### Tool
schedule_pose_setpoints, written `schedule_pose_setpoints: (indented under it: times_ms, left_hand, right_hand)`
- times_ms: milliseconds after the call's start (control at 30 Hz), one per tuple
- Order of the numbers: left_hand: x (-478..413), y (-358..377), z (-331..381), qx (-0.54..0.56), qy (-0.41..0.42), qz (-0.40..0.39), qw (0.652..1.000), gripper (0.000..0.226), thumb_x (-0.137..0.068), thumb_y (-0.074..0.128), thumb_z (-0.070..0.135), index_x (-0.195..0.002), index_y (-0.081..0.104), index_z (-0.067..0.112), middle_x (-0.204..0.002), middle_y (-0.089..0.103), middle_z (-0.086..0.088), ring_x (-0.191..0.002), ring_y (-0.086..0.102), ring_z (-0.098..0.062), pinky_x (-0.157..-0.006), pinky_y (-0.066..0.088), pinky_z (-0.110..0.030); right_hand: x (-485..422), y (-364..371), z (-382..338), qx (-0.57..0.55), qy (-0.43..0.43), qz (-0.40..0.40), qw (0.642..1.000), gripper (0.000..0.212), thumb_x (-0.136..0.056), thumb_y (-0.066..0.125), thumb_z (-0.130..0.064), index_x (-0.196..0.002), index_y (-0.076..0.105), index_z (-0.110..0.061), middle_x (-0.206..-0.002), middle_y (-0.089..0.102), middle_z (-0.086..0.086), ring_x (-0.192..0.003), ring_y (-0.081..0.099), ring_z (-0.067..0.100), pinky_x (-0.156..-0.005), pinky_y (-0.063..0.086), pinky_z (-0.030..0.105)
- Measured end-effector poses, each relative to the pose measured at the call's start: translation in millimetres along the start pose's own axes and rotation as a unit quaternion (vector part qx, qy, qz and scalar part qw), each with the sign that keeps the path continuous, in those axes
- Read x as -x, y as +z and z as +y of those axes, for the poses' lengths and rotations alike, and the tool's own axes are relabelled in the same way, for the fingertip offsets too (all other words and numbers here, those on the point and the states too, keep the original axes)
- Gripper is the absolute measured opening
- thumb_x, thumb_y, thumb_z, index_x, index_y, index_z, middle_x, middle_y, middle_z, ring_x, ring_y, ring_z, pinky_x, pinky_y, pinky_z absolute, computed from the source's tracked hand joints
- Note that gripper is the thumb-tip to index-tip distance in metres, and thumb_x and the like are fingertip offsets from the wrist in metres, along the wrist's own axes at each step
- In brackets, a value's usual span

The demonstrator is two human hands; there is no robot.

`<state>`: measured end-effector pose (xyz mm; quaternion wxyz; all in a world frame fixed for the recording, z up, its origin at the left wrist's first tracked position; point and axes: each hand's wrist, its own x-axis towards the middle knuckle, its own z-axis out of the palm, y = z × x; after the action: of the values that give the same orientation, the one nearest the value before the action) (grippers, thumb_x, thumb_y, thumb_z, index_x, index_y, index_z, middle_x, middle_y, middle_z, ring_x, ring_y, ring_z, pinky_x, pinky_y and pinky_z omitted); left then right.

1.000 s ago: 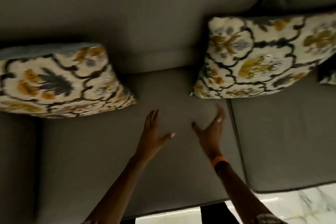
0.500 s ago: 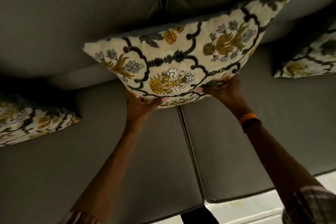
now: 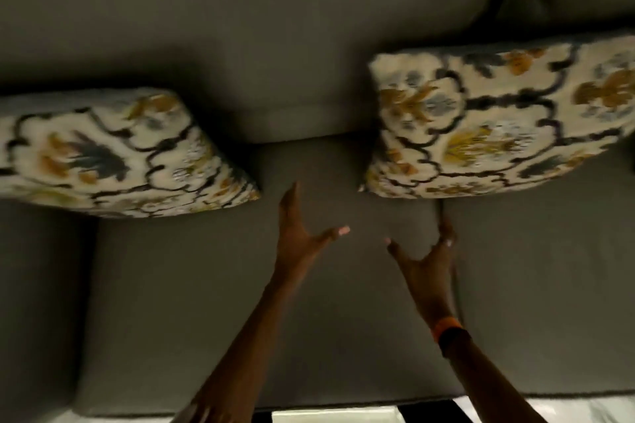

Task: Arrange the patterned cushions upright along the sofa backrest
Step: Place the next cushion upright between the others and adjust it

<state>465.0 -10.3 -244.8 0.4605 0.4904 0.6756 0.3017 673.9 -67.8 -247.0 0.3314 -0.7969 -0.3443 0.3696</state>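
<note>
Two cream cushions with black scrollwork and yellow flowers lean against the grey sofa backrest (image 3: 275, 45). The left cushion (image 3: 113, 154) sits at the far left by the armrest. The right cushion (image 3: 498, 124) stands to the right, above the seam between seat cushions. My left hand (image 3: 302, 240) hovers open over the seat between them, fingers spread, holding nothing. My right hand (image 3: 429, 257) is open too, just below the right cushion's lower left corner, not touching it. An orange band sits on that wrist.
The grey seat cushion (image 3: 240, 319) spreads below my hands, with a seam (image 3: 453, 285) to a second seat cushion on the right. The sofa armrest (image 3: 37, 302) is at the left. Pale marble floor (image 3: 584, 412) shows along the bottom edge.
Half a second ago both hands held a patterned cushion against the backrest. Now they have let go and pulled back, open, over the seat. The view has swung left.
</note>
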Motion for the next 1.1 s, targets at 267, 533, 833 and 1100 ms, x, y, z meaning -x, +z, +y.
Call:
schedule_pose_setpoints:
  times_ms: [267,533,833,1100]
  left_hand:
    - [15,-241,-125,0.042,-0.13,0.206,0.969,0.136,-0.053,0.094,0.049,-0.16,0.013,0.029,-0.166,0.02,-0.002,-0.151,0.029,-0.023,-0.121,0.036,-0.052]
    - [-67,-388,-107,0.07,0.052,0.132,0.987,0.14,-0.062,0.095,0.04,-0.161,0.001,0.008,-0.164,0.023,0.001,-0.142,0.032,0.01,-0.115,0.034,-0.012]
    - [-87,-383,-111,0.094,0.016,0.168,0.981,0.144,-0.052,0.081,0.082,-0.161,0.011,0.019,-0.163,0.029,-0.008,-0.152,0.031,-0.025,-0.124,0.033,-0.049]
    - [-40,-346,-111,0.052,0.009,0.226,0.973,0.136,-0.062,0.081,0.074,-0.162,0.002,0.025,-0.169,0.013,-0.005,-0.155,0.019,-0.022,-0.124,0.03,-0.055]
  right_hand:
    - [68,216,-126,-0.03,-0.137,-0.2,0.97,0.115,-0.076,0.097,-0.03,-0.167,0.027,-0.019,-0.17,0.031,0.003,-0.154,0.037,0.018,-0.126,0.041,0.041]
    - [72,287,-183,-0.095,-0.165,-0.186,0.964,0.087,-0.066,0.102,-0.033,-0.141,0.063,-0.011,-0.133,0.075,-0.003,-0.127,0.07,0.004,-0.107,0.059,0.028]
    - [74,291,-190,-0.101,-0.162,-0.192,0.963,0.089,-0.079,0.092,-0.049,-0.144,0.059,0.003,-0.143,0.07,0.015,-0.136,0.066,0.025,-0.116,0.053,0.05]
    - [90,284,-169,-0.079,-0.122,-0.126,0.981,0.126,-0.064,0.097,-0.051,-0.164,0.031,-0.012,-0.163,0.048,0.009,-0.147,0.052,0.018,-0.119,0.048,0.029]
